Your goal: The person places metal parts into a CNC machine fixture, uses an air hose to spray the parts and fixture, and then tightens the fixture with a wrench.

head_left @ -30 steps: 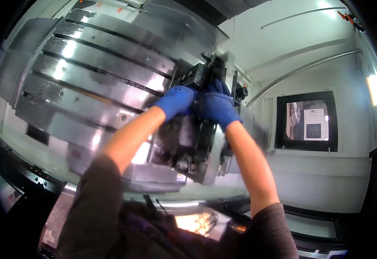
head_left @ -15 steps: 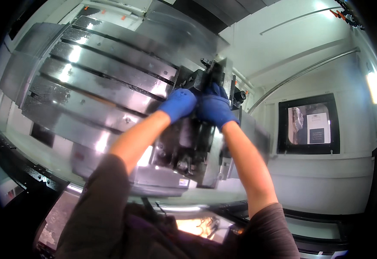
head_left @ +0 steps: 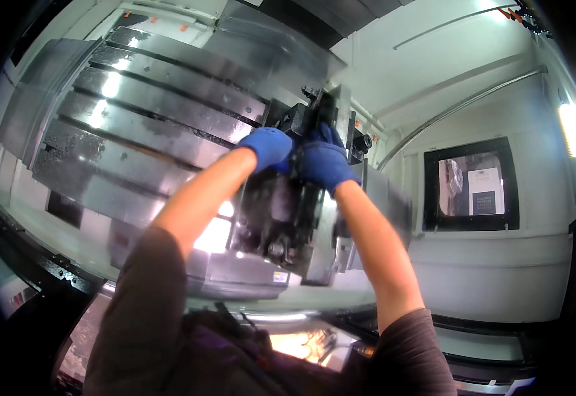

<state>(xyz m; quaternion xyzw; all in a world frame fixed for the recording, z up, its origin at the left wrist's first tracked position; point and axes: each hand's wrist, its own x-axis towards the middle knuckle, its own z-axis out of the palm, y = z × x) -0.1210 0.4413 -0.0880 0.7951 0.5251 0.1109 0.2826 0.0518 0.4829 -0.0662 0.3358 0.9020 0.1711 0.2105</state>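
Beneath the fingers of the left hand (head_left: pixel 266 146) and right hand (head_left: pixel 327 162), both blue-gloved, is the dark fixture (head_left: pixel 275 214); the fingertips are mostly hidden among its parts, so whether they grip cannot be told. Its long axis runs away from the person, the far end leaning slightly right, reaching both beyond and nearer than the fingers. Right of the right fingers sits a knob (head_left: pixel 362 142); left of the left fingers, the table (head_left: pixel 123 124), its slots (head_left: pixel 156 118) crossing that axis.

Machine shop, inside a machine tool's white-walled enclosure (head_left: pixel 486 277): a shiny steel T-slot table (head_left: pixel 143 119) has a dark metal fixture (head_left: pixel 281 218) at its right end, with a black-framed window (head_left: pixel 471 185) and bright lamp (head_left: pixel 575 131) farther right.
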